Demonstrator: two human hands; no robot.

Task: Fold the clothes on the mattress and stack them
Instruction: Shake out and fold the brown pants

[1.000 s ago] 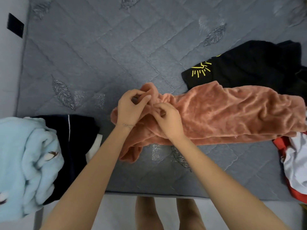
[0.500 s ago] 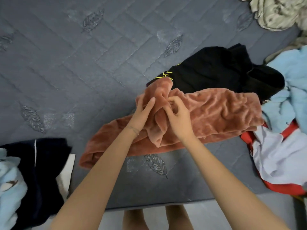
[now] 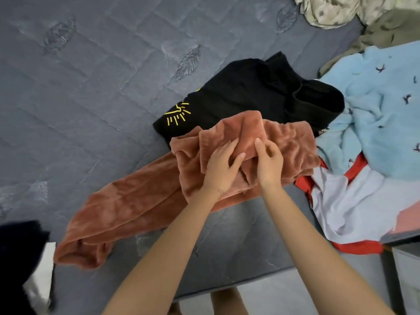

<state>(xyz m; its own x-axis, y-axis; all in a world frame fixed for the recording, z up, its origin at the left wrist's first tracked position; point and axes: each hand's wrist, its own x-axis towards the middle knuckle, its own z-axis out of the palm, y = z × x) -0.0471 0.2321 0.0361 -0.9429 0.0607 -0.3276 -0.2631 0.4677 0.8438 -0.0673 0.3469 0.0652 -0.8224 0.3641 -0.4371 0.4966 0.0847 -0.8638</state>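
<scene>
Orange fleece garment (image 3: pixel 141 201) lies along the mattress's (image 3: pixel 91 87) near edge, partly over a black shirt (image 3: pixel 245 96). Left hand (image 3: pixel 221 167) and right hand (image 3: pixel 269 164) both pinch its bunched middle fold. Risk: plush fabric slips, fold opens, shirt drags along.

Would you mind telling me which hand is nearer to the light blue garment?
Right. The right hand grips the orange garment left of the light blue garment; the left hand lies farther left, beyond the right hand.
</scene>
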